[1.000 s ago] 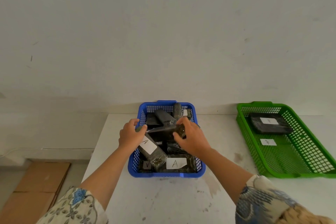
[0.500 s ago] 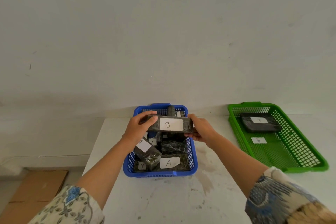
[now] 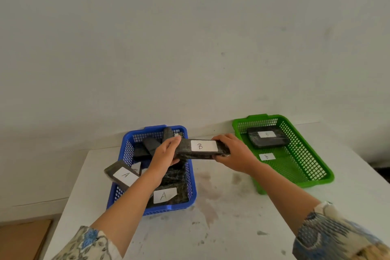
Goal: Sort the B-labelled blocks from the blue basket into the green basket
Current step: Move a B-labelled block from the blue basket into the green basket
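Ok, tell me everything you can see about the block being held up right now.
The held block is a long, dark, mottled bar that looks wrapped in glossy film, with a white paper label reading B facing the camera. It lies roughly level, held in the air between the blue basket and green basket, gripped at its ends by the left hand and right hand.

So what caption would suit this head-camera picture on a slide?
Both hands, left hand and right hand, carry a B-labelled block from the blue basket toward the green basket.
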